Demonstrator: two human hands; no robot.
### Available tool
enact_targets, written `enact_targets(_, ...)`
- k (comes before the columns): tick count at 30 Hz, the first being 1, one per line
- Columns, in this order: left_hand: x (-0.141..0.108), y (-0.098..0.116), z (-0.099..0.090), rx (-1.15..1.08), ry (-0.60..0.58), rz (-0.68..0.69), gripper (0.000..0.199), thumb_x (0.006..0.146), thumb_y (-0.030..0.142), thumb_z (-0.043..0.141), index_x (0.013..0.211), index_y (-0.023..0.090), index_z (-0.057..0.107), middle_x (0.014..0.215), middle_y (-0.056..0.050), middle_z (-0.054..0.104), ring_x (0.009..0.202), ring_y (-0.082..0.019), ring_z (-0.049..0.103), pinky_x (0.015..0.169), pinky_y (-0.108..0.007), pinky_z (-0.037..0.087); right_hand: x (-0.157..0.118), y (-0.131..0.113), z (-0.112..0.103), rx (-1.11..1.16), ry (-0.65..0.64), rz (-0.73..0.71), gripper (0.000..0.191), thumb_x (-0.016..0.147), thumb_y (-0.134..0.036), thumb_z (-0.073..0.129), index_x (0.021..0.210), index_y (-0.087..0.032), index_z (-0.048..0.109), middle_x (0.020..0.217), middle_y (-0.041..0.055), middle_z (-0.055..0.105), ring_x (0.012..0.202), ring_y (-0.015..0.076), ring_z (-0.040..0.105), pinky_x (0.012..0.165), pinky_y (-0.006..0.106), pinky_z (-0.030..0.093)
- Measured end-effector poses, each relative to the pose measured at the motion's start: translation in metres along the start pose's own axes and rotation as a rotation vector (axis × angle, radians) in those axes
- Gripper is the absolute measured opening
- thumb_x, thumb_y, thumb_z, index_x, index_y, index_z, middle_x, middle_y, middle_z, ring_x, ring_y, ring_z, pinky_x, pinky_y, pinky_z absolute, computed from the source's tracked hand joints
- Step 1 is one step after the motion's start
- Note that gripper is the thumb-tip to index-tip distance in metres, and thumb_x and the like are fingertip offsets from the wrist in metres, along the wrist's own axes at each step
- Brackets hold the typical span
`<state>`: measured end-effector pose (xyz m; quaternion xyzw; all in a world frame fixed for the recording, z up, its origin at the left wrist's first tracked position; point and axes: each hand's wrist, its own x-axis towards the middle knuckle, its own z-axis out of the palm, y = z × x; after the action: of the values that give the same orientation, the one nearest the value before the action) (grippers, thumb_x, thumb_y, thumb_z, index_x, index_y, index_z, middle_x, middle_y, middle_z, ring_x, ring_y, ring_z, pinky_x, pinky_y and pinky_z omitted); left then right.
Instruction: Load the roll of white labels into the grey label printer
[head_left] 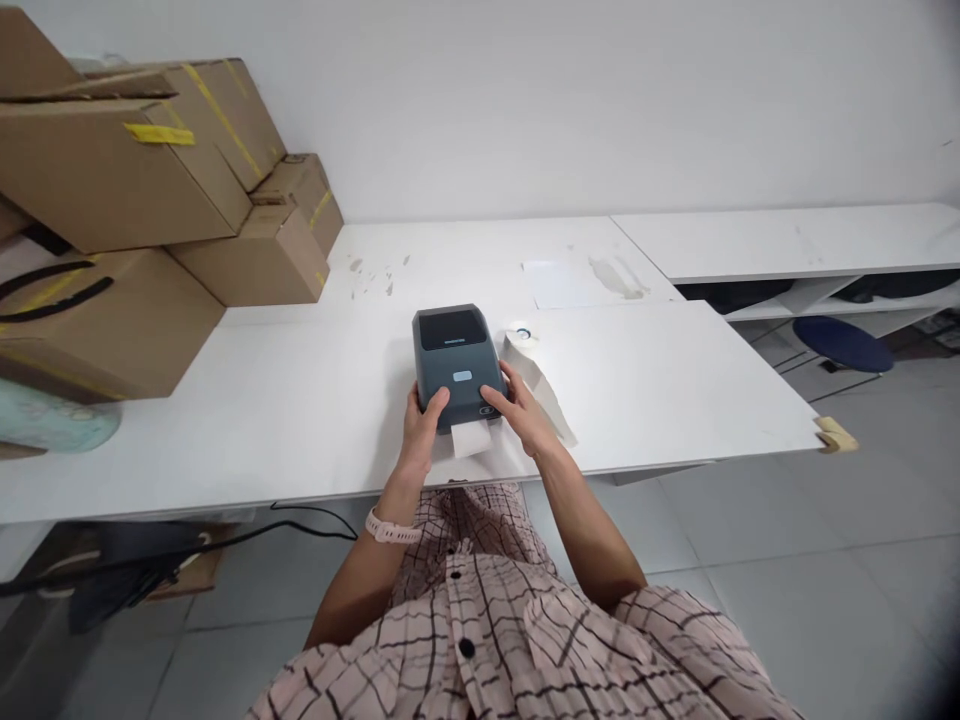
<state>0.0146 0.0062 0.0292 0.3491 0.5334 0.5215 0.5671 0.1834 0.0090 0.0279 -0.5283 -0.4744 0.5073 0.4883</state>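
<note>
I can see a smooth, dark blue-grey box with rounded corners and a shiny black top window (pixel 456 362) over the front part of the white, flat bench (pixel 652 380). The person's left hand (pixel 417 428) and right hand (pixel 525 405) hold it, one at each side. Each grip is closed around its side, with the thumb on top. The other fingers are mostly hidden, and I can't tell if the box is lifted a little or sitting down.

A short white paper strip (pixel 471 439) pokes out of its front, between the hands. Just beside the box, on the right hand's side, is a round white paper roll (pixel 517 337), and its long loose tail runs behind that hand. Big brown cardboard boxes with yellow tape (pixel 112 180) are piled at the left.
</note>
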Motion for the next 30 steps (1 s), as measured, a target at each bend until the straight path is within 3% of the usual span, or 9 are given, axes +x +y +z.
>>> enact_targets(3, 0.0, -0.002, 0.0, 0.009, 0.022, 0.018, 0.075, 0.078, 0.049, 0.072, 0.142, 0.022, 0.044, 0.143, -0.014, 0.055, 0.126, -0.031, 0.057, 0.098, -0.041, 0.052, 0.001, 0.003, -0.003, 0.036, -0.009, 0.038, 0.084, 0.08, -0.057, 0.07, 0.15, -0.024, 0.037, 0.141, 0.0118, 0.058, 0.129, 0.0308, 0.056, 0.109, 0.051, 0.046)
enact_targets(9, 0.005, -0.014, 0.0, 0.068, 0.062, 0.103, 0.07, 0.08, 0.05, 0.069, 0.139, 0.021, 0.048, 0.141, -0.014, 0.056, 0.126, -0.03, 0.057, 0.1, -0.041, 0.051, 0.002, 0.022, 0.002, 0.017, 0.004, -0.018, 0.074, 0.086, -0.058, 0.062, 0.149, -0.029, 0.036, 0.154, 0.007, 0.044, 0.139, 0.0274, 0.047, 0.114, 0.047, 0.043)
enact_targets(16, 0.012, -0.019, -0.004, 0.099, 0.078, 0.145, 0.071, 0.077, 0.053, 0.07, 0.136, 0.018, 0.05, 0.137, -0.014, 0.058, 0.122, -0.029, 0.058, 0.097, -0.037, 0.051, 0.006, 0.033, 0.007, -0.055, 0.102, -0.105, 0.073, 0.087, -0.059, 0.06, 0.148, -0.026, 0.038, 0.151, 0.01, 0.047, 0.138, 0.0268, 0.047, 0.115, 0.048, 0.04)
enact_targets(18, 0.004, -0.019, -0.006, 0.134, 0.08, 0.147, 0.071, 0.078, 0.054, 0.07, 0.136, 0.02, 0.049, 0.139, -0.014, 0.056, 0.122, -0.027, 0.058, 0.095, -0.035, 0.05, 0.005, 0.033, 0.006, -0.051, 0.09, -0.094, 0.072, 0.087, -0.058, 0.06, 0.148, -0.027, 0.038, 0.152, 0.0094, 0.046, 0.139, 0.0265, 0.047, 0.115, 0.048, 0.04)
enact_targets(20, -0.012, -0.024, -0.009, 0.197, 0.19, 0.199, 0.066, 0.078, 0.054, 0.07, 0.132, 0.022, 0.05, 0.138, -0.013, 0.055, 0.12, -0.024, 0.057, 0.093, -0.031, 0.049, 0.004, 0.033, 0.005, -0.021, 0.076, -0.083, 0.073, 0.087, -0.058, 0.061, 0.149, -0.026, 0.038, 0.153, 0.0094, 0.046, 0.139, 0.0264, 0.047, 0.114, 0.047, 0.041)
enact_targets(23, -0.04, -0.036, -0.011, 0.223, 0.335, 0.246, 0.04, 0.082, 0.055, 0.064, 0.103, 0.021, 0.06, 0.103, -0.006, 0.064, 0.091, -0.016, 0.061, 0.077, -0.026, 0.049, 0.003, 0.034, 0.006, 0.002, 0.071, -0.072, 0.074, 0.087, -0.058, 0.06, 0.15, -0.027, 0.036, 0.154, 0.0092, 0.044, 0.14, 0.0257, 0.046, 0.114, 0.047, 0.041)
enact_targets(26, -0.055, -0.042, -0.005, 0.139, 0.099, 0.071, 0.045, 0.085, 0.061, 0.055, 0.066, 0.02, 0.051, 0.061, 0.001, 0.051, 0.056, -0.011, 0.048, 0.054, -0.025, 0.039, 0.004, 0.037, 0.009, -0.035, 0.09, -0.086, 0.072, 0.09, -0.058, 0.055, 0.151, -0.026, 0.035, 0.155, 0.0097, 0.043, 0.141, 0.0252, 0.045, 0.114, 0.048, 0.041)
enact_targets(28, -0.055, -0.04, 0.002, 0.085, -0.055, -0.059, 0.049, 0.082, 0.063, 0.057, 0.06, 0.02, 0.047, 0.051, 0.003, 0.043, 0.047, -0.009, 0.039, 0.047, -0.024, 0.031, 0.006, 0.041, 0.01, -0.058, 0.113, -0.104, 0.072, 0.09, -0.059, 0.054, 0.15, -0.025, 0.036, 0.153, 0.0105, 0.045, 0.14, 0.0257, 0.046, 0.114, 0.049, 0.04)
enact_targets(30, -0.05, -0.036, 0.01, 0.04, -0.092, -0.121, 0.048, 0.075, 0.062, 0.065, 0.059, 0.021, 0.044, 0.047, 0.006, 0.036, 0.042, -0.007, 0.031, 0.044, -0.024, 0.023, 0.007, 0.043, 0.011, -0.06, 0.133, -0.12, 0.071, 0.089, -0.058, 0.056, 0.149, -0.023, 0.039, 0.151, 0.0109, 0.048, 0.138, 0.0264, 0.047, 0.114, 0.049, 0.04)
